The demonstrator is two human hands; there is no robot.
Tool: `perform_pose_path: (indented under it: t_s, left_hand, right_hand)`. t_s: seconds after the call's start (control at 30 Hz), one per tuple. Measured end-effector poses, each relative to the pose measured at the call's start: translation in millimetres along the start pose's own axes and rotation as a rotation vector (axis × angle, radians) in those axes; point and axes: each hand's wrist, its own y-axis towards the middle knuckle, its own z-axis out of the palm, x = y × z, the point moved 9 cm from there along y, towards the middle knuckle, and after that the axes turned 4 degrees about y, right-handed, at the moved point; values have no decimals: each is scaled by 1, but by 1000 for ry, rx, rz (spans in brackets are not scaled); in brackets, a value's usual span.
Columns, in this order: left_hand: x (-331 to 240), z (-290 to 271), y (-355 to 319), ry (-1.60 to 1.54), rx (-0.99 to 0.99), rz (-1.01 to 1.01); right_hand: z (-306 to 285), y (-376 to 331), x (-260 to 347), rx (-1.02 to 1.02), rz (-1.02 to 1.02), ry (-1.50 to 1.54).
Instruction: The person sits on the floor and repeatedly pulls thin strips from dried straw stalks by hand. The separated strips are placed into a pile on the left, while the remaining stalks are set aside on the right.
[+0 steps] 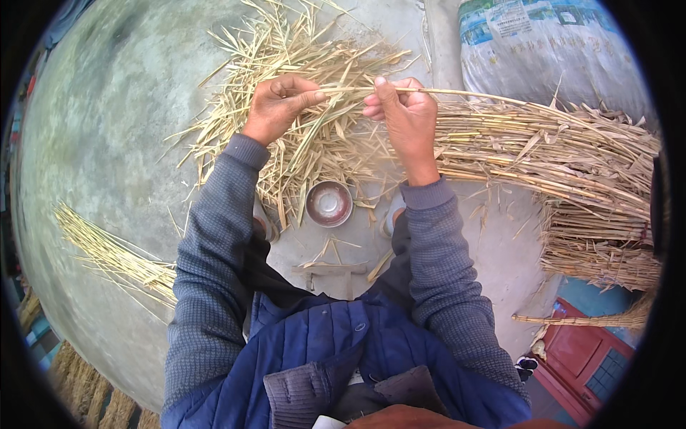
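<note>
A long, thin dry reed stalk (486, 94) runs from between my hands out to the right. My right hand (409, 118) is closed round it, the thumb pressed against the fingers. To the left, my left hand (282, 106) pinches the stalk's near end or a leaf on it between thumb and forefinger; which of these I cannot make out. Beneath both hands spreads a loose heap of pale dry leaves and husks (286, 53). A small round metal bowl (329, 204) stands on the floor between my feet, at the near edge of the heap.
A thick bundle of dry reeds (543, 146) lies to the right, with more bundles (600, 247) below it. Behind it sits a large white and blue sack (550, 64). Thin pale stalks (118, 250) lie at the left. A red door (582, 350) shows at lower right.
</note>
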Motion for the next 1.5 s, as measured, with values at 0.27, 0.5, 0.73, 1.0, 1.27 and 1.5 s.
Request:
perform_pose_path:
  t_s: [0.27,0.5,0.73,1.0,1.27,1.5]
  left_hand:
    - [-26,-50,4,-141,-259,112]
    - [-26,-59,10,1248,-271,227]
    - [11,-62,12,542,-60,-19]
    - [14,-37,18,509,80,158]
    - [18,-118,11,165,-293,-26]
    - [-62,4,-11,814,-65,656]
  right_hand:
    - [-25,7,-16,-83,56,-36]
    - [-28,6,-28,-36,87,-27]
    - [-31,10,-14,-80,40,-37]
    - [-33,8,2,-86,19,-41]
    - [-22,9,2,9,-28,-5]
    - [26,0,-23,156,20,87]
